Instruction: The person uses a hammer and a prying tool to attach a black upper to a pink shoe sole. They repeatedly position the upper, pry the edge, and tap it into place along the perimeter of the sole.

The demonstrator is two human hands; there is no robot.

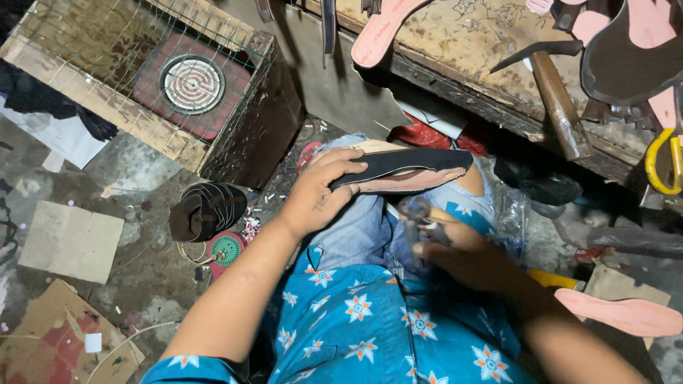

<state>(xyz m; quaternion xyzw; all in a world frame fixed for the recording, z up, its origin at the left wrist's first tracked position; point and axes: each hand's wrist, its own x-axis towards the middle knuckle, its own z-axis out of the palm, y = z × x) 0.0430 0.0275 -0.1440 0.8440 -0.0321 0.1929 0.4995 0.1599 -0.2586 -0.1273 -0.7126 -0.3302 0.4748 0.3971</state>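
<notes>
My left hand (316, 195) gripped a black shoe sole (405, 169) at its near end, thumb on top and the other fingers curled underneath, pinching it so it lay flat across my knee, just above the blue denim of my lap. Its upper face was black, with a pinkish layer showing along the lower edge. My right hand (455, 252) sat lower, near my thigh, in shadow and blurred; the fingers were closed around a small dark tool (420, 217), though I could not tell exactly what it was or how tightly I held it. A pink insole (619, 314) lay just beside my right forearm. Ahead of me, on the worn wooden bench (455, 43), rested a hammer (555, 92) and another pink insole (380, 32). To my left stood a wire-covered wooden box (85, 78) with a round coil heater (192, 84) inside, and a stack of black pieces (206, 210) sat on the floor near it.
</notes>
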